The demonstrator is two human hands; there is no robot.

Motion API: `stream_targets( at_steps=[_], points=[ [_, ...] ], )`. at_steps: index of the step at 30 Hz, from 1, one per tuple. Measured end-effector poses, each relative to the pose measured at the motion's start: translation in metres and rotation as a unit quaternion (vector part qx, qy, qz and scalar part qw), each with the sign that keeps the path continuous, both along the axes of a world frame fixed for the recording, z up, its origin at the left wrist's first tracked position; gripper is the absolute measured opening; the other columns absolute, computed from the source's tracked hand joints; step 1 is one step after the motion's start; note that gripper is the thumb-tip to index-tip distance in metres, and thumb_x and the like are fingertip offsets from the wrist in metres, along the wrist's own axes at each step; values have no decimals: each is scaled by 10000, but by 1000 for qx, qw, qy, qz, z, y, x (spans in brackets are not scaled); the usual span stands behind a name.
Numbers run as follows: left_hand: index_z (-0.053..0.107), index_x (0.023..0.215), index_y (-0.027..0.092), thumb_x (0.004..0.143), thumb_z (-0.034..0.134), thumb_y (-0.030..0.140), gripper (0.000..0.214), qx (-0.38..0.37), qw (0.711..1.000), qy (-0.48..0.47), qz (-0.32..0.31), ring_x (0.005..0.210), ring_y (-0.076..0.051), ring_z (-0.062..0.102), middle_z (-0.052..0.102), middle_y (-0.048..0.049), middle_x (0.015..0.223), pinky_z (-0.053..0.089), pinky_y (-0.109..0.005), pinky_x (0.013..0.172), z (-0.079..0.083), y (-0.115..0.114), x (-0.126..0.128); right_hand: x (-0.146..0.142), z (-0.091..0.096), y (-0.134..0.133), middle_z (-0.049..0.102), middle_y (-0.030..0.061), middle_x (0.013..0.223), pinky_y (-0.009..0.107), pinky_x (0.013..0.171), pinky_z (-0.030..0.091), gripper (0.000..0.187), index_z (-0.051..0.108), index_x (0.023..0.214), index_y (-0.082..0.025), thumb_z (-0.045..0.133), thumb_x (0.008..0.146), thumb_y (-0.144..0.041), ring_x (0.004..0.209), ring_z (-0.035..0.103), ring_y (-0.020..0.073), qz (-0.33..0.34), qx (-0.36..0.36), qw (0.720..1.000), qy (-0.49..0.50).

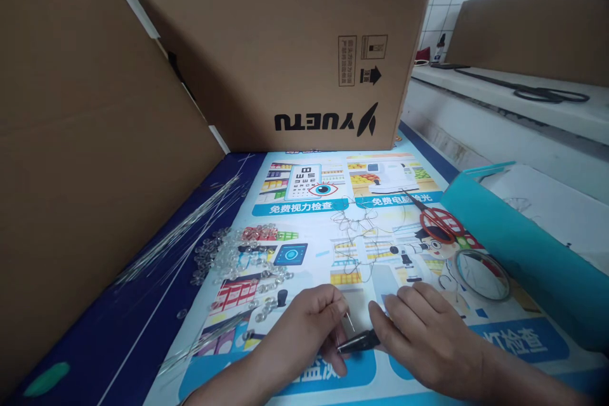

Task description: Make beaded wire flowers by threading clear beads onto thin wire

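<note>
My left hand [320, 320] pinches a short, thin wire [351, 322] between thumb and forefinger, its end sticking out toward the right. Closed around a pair of black pliers [359, 342], my right hand [423, 330] points their narrow tip at the left fingers. The pliers' handles are hidden in the palm, and I cannot tell whether the jaws touch the wire. Ahead of both hands lie several bent wire loops [353, 228] on the printed sheet. Clear beads [223, 254] are heaped to the left, some scattered near my left wrist.
Straight wires [185, 228] lie at the left. Red-handled scissors [442, 225] and a wire coil [483, 274] lie right, beside a teal box [523, 247]. Cardboard [285, 44] walls the back and left. A ledge [499, 92] at right holds a long dark tool [547, 94].
</note>
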State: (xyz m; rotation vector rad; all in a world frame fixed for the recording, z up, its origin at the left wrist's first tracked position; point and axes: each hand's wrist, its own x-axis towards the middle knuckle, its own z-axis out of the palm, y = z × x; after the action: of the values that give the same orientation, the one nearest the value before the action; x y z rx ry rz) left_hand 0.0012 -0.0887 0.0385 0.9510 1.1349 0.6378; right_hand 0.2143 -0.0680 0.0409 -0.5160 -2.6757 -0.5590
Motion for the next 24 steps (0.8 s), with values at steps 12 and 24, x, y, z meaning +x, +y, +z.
stream_targets(
  at_steps=[12,24],
  points=[
    [475,704,156,809,527,541,402,-13,1000,-11,-5,376,-121,592,608,11,518,387,-173,386,-2,-1,0,-1,2,-1,620,92,882,455,794,351,277,616,1064,-115,416,879,-161,818,519,260,1,0,1000,6],
    [473,697,152,775,554,572,434,-25,999,-20,-6,398,-132,609,593,16,515,394,-166,378,0,-1,2,0,-1,1,602,92,864,454,756,354,269,618,1050,-107,420,881,-173,788,507,257,17,10,1000,10]
  ],
)
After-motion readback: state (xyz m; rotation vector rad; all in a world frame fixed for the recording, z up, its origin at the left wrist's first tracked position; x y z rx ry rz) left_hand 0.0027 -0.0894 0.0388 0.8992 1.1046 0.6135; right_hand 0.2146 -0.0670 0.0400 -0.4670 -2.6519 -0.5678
